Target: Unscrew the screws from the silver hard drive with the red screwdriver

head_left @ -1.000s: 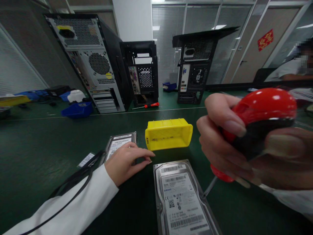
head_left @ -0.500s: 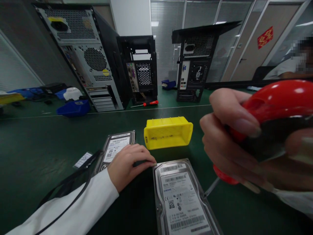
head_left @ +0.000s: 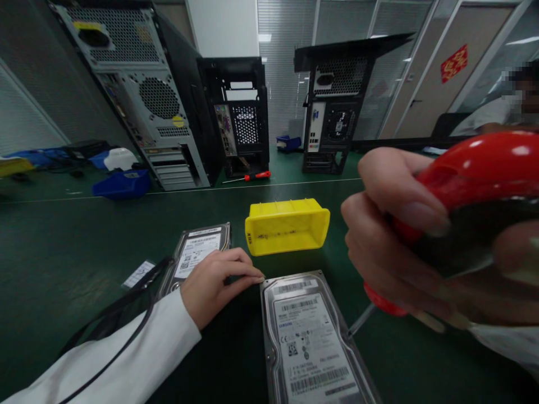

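Observation:
A silver hard drive [head_left: 309,331] with a white label lies near me, label side up. At its far left corner, the fingertips of my left hand [head_left: 221,286] are pinched together against the edge. Large and close on the right, my right hand [head_left: 387,235] is wrapped round the red and black handle of a screwdriver [head_left: 484,168]. The metal shaft slants down to the left, its tip touching the drive's right edge, where a screw is too small to make out. A second hard drive [head_left: 196,252] lies beyond my left wrist, partly covered by it.
A yellow bin [head_left: 288,227] lies beyond the drive, its opening towards me. Computer cases [head_left: 168,101] stand at the back, with a red-handled screwdriver [head_left: 256,176] before them. A blue bin [head_left: 122,184] and black cable [head_left: 113,314] are left. A person [head_left: 488,120] sits far right.
The whole view has shifted slightly left and up. Both hands keep their places at the hard drive, and the screwdriver tip stays against its right edge.

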`<state>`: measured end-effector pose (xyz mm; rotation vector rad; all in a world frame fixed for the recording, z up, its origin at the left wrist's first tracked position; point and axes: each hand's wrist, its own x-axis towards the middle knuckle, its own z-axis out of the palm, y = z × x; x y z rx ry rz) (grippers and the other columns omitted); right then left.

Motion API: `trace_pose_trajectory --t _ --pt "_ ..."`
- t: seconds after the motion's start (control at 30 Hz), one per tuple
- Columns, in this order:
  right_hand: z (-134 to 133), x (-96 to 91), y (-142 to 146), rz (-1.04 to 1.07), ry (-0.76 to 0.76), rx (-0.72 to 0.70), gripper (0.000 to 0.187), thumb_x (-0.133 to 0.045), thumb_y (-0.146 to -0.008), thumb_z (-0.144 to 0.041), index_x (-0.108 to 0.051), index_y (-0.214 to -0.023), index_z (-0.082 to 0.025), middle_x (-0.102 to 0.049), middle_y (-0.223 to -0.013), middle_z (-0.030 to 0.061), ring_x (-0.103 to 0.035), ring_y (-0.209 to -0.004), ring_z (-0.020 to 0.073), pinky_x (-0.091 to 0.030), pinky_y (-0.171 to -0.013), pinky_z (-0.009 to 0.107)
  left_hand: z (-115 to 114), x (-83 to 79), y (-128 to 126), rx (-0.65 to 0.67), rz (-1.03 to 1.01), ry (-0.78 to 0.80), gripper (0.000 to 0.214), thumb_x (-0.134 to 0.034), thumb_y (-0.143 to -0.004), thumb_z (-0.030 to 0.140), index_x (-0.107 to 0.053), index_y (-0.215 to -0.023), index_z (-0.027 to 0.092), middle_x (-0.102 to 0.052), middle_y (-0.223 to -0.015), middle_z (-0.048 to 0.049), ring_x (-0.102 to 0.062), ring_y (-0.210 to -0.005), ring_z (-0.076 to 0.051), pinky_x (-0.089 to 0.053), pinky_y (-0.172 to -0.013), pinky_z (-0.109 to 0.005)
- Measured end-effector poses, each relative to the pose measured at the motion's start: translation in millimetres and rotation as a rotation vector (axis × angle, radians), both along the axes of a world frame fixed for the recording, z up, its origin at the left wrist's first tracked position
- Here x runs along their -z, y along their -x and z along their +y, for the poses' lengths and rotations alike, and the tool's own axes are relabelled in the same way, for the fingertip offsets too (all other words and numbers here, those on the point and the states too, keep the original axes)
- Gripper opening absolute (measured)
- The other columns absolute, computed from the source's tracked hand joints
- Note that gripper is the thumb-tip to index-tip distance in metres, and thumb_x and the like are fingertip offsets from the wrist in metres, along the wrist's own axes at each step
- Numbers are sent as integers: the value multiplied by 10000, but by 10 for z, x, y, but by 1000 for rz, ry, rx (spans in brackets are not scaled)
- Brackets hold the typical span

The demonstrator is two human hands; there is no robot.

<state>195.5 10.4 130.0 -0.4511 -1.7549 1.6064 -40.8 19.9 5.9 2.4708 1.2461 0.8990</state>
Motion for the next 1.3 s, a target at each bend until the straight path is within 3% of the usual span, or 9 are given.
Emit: trace_pose_trajectory --t 0.1,0.17,0.53,0.67,0.9,1.1,1.17,1.3 --pt "85 19 -15 3 128 -106 549 -529 -605 -706 -294 -529 -217 -355 -392 -88 -378 -276 86 -307 -278 206 4 22 15 5 40 27 128 -575 -847 230 -696 -871 265 -624 -812 23 -569 -745 -127 -398 -675 -247" --pt "119 16 -18 25 159 -104 547 -530 -600 -709 -308 -533 -213 -356 -398 -89 -385 -273 84 -304 -267 197 6 33 23 2 58 41 132 -596 -832 210 -697 -883 277 -635 -847 23 -577 -780 -137 -398 -691 -259" --pt "95 -22 41 6 191 -61 534 -522 -632 -680 -323 -530 -195 -359 -390 -93 -381 -262 63 -300 -279 173 49 63 23 19 6 155 151 -606 -814 162 -702 -869 266 -627 -864 16 -584 -777 -123 -445 -681 -236" --pt "102 43 7 56 142 -49 439 -544 -647 -636 -411 -604 -220 -413 -425 -82 -376 -299 71 -301 -293 179 48 45 18 48 -21 181 171 -602 -806 127 -703 -864 252 -606 -809 19 -579 -729 -103 -448 -639 -201" --pt "149 194 -28 143 82 69 212 -563 -743 -440 -442 -858 -309 -460 -512 -85 -360 -305 67 -329 -291 174 63 44 31 81 31 130 163 -587 -820 151 -707 -877 246 -601 -808 8 -574 -724 -105 -441 -641 -199" --pt "151 145 -38 185 32 3 397 -372 -805 -554 -529 -948 -219 -505 -687 -13 -484 -466 91 -420 -393 217 36 60 35 86 106 35 186 -554 -831 159 -691 -908 258 -600 -827 1 -552 -729 -120 -417 -651 -231" --pt "154 127 -50 186 34 -45 419 -396 -804 -544 -575 -939 -190 -512 -726 4 -513 -525 102 -448 -432 229 24 63 39 81 175 -37 202 -534 -840 170 -683 -936 268 -605 -849 -4 -530 -719 -130 -397 -649 -251" --pt "165 146 -50 218 93 -138 281 -524 -783 -479 -574 -790 -202 -540 -749 -7 -561 -579 102 -513 -494 229 13 70 47 71 260 -114 226 -500 -863 188 -671 -971 291 -606 -867 -2 -497 -698 -133 -363 -638 -261"
